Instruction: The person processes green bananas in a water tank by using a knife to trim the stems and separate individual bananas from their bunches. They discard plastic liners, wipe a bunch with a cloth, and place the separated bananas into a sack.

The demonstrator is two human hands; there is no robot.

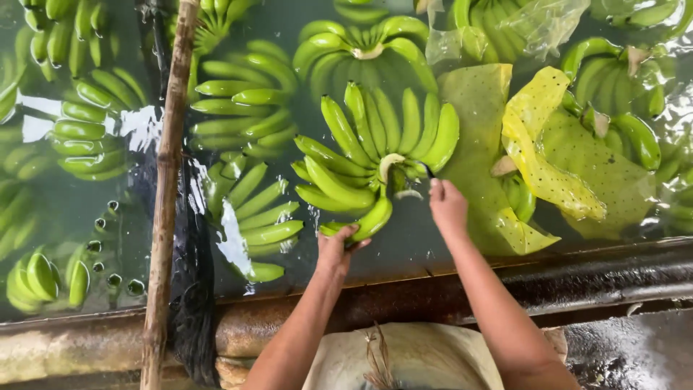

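Here, the largest thing in view is a water tank (433, 249) that fills most of the frame, its dark water covered with floating hands of green bananas, and its wet, rust-stained rim (108, 347) runs across the bottom in front of the person. A long wooden pole (167, 180) stands almost upright through the left part of the view, crossing the rim, with a dark hanging net or cloth (189, 318) just beside it on its right. On the right of the tank, yellow-green plastic sheets (538, 155) lie on the water, partly covering some fruit, and a clear plastic bag (541, 22) floats near the top edge. Other banana clusters (245, 108) drift to the left and above, well apart from the hands. In the middle floats the banana cluster (375, 144) being worked on, fanned out with its pale cut crown (390, 165) facing up. The left hand (338, 249) is closed around the tip of the lowest banana (372, 220) of that cluster, holding it just above the water near the rim. The right hand (447, 206) is clenched on a small dark tool, seemingly a knife (427, 172), whose tip touches the crown area; the tool is mostly hidden by the fingers, so its kind cannot be told for sure. A small pale trimmed piece (408, 193) lies just beside the crown, between the two hands.
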